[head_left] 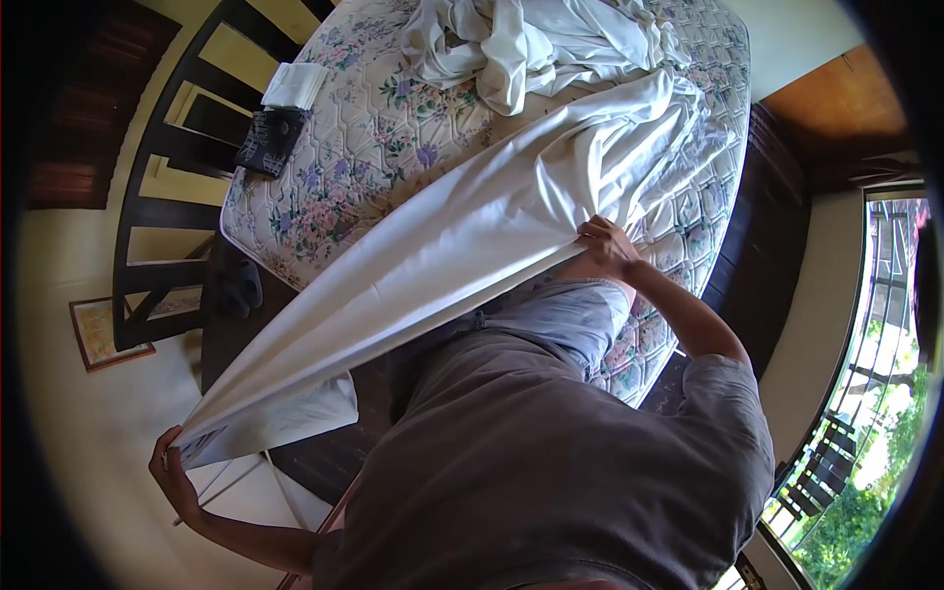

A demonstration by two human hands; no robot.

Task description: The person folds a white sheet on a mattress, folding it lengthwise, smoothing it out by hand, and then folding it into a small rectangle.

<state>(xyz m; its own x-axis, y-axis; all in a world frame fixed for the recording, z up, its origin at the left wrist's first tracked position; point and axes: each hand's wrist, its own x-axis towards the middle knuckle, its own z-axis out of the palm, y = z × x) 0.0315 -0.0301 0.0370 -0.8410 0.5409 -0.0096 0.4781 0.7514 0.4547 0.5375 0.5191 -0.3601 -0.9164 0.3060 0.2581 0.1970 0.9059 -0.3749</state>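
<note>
A long white sheet is stretched between my two hands, running from the lower left up across the bed. My left hand, far out at the lower left, is closed on one end of it. Near my lap, my right hand pinches the sheet's near edge. Beyond that hand the cloth gathers into folds on the floral mattress. Another bunched heap of white cloth lies at the far side of the mattress; whether it joins the sheet I cannot tell.
A white folded item and a black printed bag or packet lie at the mattress's left edge, beside the dark slatted bed frame. Dark slippers are on the floor. A barred window is at right.
</note>
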